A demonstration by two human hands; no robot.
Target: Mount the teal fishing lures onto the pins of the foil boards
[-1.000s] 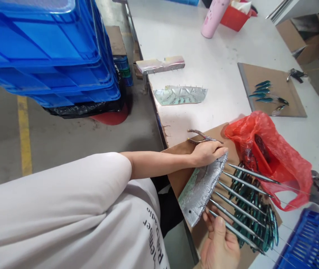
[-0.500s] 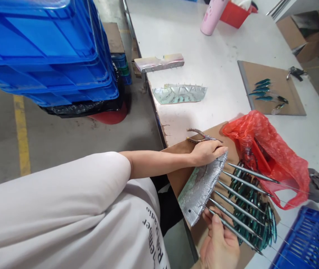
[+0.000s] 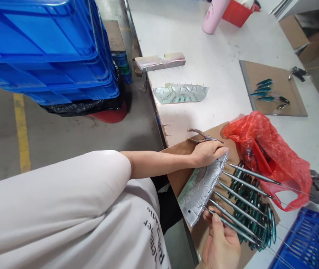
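My left hand (image 3: 208, 153) is closed on the upper end of a curved holder (image 3: 204, 190) wrapped in crinkled silver foil. From its toothed edge stick several slim, pointed silver-teal spindles (image 3: 242, 198) with thin wires at their far tips. Lower down, my right hand (image 3: 222, 239) pinches the lowest spindle (image 3: 235, 226) close to the holder's edge, thumb on top. Beneath the spindles lies a pile of glossy dark-teal, lure-like pieces (image 3: 264, 228) on brown cardboard (image 3: 180, 164). Pliers (image 3: 201, 135) rest just beyond my left hand.
A crumpled red plastic bag (image 3: 282, 160) lies beside the pile, near a blue crate (image 3: 310, 239). Two more holders, one greenish (image 3: 182, 94) and one pinkish (image 3: 161, 61), lie on the white table. A board (image 3: 274, 82) carries several teal pieces. Stacked blue bins (image 3: 50, 45) stand at left.
The outer end of the lowest spindle has swung up towards its neighbour. Both hands keep their grip; the view has shifted slightly.
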